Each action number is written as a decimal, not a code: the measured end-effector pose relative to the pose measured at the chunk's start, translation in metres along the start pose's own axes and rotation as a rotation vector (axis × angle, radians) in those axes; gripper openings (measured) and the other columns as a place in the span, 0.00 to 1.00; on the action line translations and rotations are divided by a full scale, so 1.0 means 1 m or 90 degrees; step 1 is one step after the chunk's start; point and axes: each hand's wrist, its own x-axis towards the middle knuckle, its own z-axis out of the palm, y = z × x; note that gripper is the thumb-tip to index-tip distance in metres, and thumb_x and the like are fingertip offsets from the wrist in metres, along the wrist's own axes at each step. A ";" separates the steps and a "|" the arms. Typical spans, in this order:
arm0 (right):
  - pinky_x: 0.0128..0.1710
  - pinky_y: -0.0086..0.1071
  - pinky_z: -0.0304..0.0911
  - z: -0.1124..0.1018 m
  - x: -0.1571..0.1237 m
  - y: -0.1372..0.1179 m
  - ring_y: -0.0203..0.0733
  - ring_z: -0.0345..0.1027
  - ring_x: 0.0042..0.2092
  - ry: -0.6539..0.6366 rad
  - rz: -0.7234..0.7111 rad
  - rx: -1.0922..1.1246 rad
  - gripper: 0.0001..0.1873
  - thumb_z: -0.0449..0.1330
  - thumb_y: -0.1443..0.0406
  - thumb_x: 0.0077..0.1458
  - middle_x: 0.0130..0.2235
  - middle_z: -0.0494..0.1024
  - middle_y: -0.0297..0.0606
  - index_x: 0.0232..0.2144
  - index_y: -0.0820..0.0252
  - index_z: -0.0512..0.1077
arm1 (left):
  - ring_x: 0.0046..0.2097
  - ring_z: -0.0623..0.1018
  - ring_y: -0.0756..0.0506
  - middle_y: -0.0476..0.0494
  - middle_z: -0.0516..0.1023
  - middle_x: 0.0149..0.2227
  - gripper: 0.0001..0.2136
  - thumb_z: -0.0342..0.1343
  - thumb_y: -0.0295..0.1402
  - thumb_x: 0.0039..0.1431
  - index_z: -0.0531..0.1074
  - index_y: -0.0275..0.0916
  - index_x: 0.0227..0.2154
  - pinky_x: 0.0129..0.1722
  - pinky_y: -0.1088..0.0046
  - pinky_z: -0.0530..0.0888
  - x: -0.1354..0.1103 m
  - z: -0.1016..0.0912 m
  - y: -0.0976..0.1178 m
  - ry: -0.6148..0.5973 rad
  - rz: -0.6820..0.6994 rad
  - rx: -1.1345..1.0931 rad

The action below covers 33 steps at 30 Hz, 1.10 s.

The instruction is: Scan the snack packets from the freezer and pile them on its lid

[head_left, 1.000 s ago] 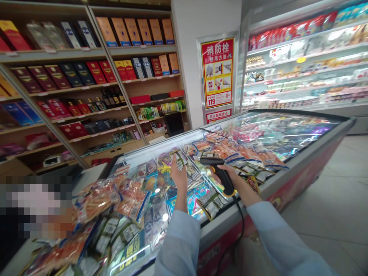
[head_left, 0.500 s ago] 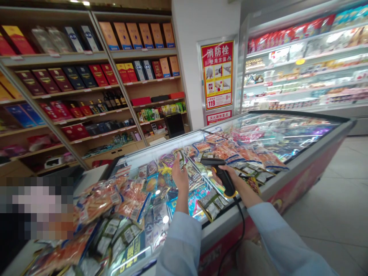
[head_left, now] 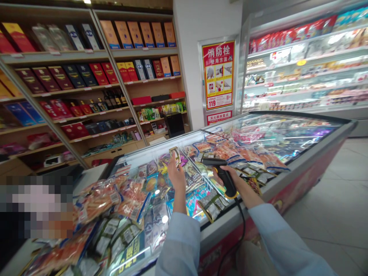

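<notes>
- The left hand [head_left: 176, 177] is raised over the open freezer, its fingers pinched round the lower edge of a small packet [head_left: 175, 154] that stands upright above the fingertips, gold-edged with a pale label.
- The right hand [head_left: 227, 176] has its fingers wrapped tight round the grip of a black barcode scanner [head_left: 221, 174]; the scanner's head points left, toward the packet, and sits just right of it without touching.
- A yellow band marks the base of the scanner's handle, and a black cable [head_left: 240, 222] drops from it, past the near freezer edge.
- Both forearms come in from the near side in light blue sleeves [head_left: 184, 245].
- Under the hands lies the chest freezer [head_left: 301, 168], heaped with bagged frozen goods: orange bags [head_left: 100, 199] piled at the near left, dark packets with white labels along the near edge, more orange bags to the right of the scanner.
- The far right half of the freezer is covered by a sliding glass lid [head_left: 281, 128].
- Far left stand wooden shelves [head_left: 86, 53] of boxed goods in red, dark blue and orange.
- On the far wall hangs a red and yellow notice [head_left: 218, 74]; to its right is a lit chiller cabinet [head_left: 304, 65].
</notes>
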 end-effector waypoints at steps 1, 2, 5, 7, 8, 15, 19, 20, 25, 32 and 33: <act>0.14 0.27 0.53 -0.001 0.000 0.001 0.33 0.56 0.16 0.002 0.000 0.015 0.23 0.53 0.47 0.48 0.17 0.65 0.33 0.27 0.63 0.68 | 0.59 0.69 0.43 0.42 0.68 0.60 0.31 0.49 0.19 0.54 0.59 0.45 0.62 0.59 0.64 0.64 0.000 0.000 0.000 0.000 -0.003 0.003; 0.14 0.27 0.53 -0.001 0.000 0.002 0.34 0.56 0.16 0.006 0.000 0.032 0.22 0.53 0.48 0.48 0.16 0.65 0.33 0.27 0.63 0.68 | 0.58 0.69 0.43 0.41 0.68 0.60 0.31 0.49 0.19 0.54 0.58 0.44 0.62 0.59 0.64 0.64 0.000 0.000 -0.001 0.000 -0.007 0.006; 0.14 0.27 0.53 -0.003 0.000 0.004 0.34 0.57 0.16 0.015 0.009 0.063 0.21 0.54 0.49 0.48 0.16 0.66 0.34 0.27 0.63 0.68 | 0.57 0.70 0.42 0.40 0.69 0.59 0.31 0.49 0.20 0.54 0.58 0.44 0.62 0.58 0.64 0.65 0.001 0.001 -0.001 0.003 -0.012 0.016; 0.14 0.27 0.53 -0.004 0.000 0.005 0.34 0.57 0.17 0.027 0.012 0.072 0.20 0.54 0.50 0.49 0.17 0.66 0.34 0.27 0.63 0.68 | 0.58 0.69 0.43 0.40 0.69 0.59 0.31 0.49 0.19 0.54 0.58 0.43 0.62 0.59 0.64 0.65 0.001 0.001 -0.002 0.006 -0.005 0.016; 0.14 0.27 0.53 -0.004 -0.001 0.006 0.34 0.57 0.17 0.033 0.013 0.074 0.20 0.54 0.50 0.49 0.17 0.66 0.34 0.27 0.63 0.69 | 0.59 0.69 0.43 0.40 0.69 0.59 0.32 0.49 0.19 0.54 0.58 0.43 0.62 0.59 0.64 0.64 0.001 0.001 -0.002 0.006 0.002 0.014; 0.16 0.28 0.52 0.000 0.004 -0.001 0.34 0.56 0.16 0.012 -0.010 0.051 0.22 0.55 0.48 0.47 0.16 0.66 0.33 0.27 0.63 0.69 | 0.60 0.68 0.41 0.39 0.66 0.61 0.32 0.50 0.20 0.55 0.56 0.42 0.63 0.61 0.62 0.63 0.001 -0.001 -0.004 0.002 -0.004 0.004; 0.17 0.27 0.52 0.003 0.023 -0.025 0.33 0.56 0.16 -0.029 0.016 -0.028 0.20 0.56 0.50 0.48 0.16 0.68 0.33 0.27 0.63 0.69 | 0.61 0.68 0.41 0.40 0.67 0.60 0.31 0.51 0.21 0.55 0.56 0.44 0.63 0.60 0.62 0.64 0.004 -0.005 -0.004 0.011 -0.036 -0.009; 0.17 0.27 0.52 0.004 0.029 -0.032 0.32 0.57 0.16 -0.047 0.015 -0.053 0.19 0.57 0.51 0.49 0.16 0.68 0.33 0.27 0.63 0.69 | 0.61 0.67 0.41 0.40 0.68 0.60 0.31 0.51 0.21 0.55 0.57 0.44 0.62 0.60 0.62 0.64 0.005 -0.006 -0.005 0.014 -0.040 -0.009; 0.18 0.26 0.52 0.008 0.059 -0.045 0.33 0.59 0.17 -0.124 0.021 -0.136 0.18 0.59 0.52 0.48 0.15 0.69 0.32 0.27 0.64 0.70 | 0.59 0.69 0.41 0.39 0.70 0.57 0.31 0.50 0.20 0.55 0.57 0.43 0.62 0.59 0.62 0.65 0.007 -0.007 -0.011 0.016 -0.064 0.010; 0.15 0.26 0.50 0.000 0.066 -0.019 0.32 0.57 0.15 -0.131 0.050 -0.070 0.18 0.59 0.53 0.47 0.14 0.68 0.32 0.26 0.64 0.70 | 0.59 0.69 0.40 0.38 0.69 0.58 0.31 0.51 0.22 0.55 0.56 0.44 0.62 0.58 0.61 0.65 0.006 -0.006 -0.022 0.047 -0.090 0.024; 0.15 0.26 0.50 0.000 0.065 -0.019 0.32 0.57 0.15 -0.132 0.047 -0.068 0.18 0.59 0.53 0.47 0.14 0.68 0.33 0.26 0.64 0.70 | 0.60 0.68 0.40 0.38 0.69 0.58 0.31 0.52 0.22 0.55 0.56 0.44 0.62 0.59 0.61 0.65 0.006 -0.006 -0.022 0.049 -0.091 0.024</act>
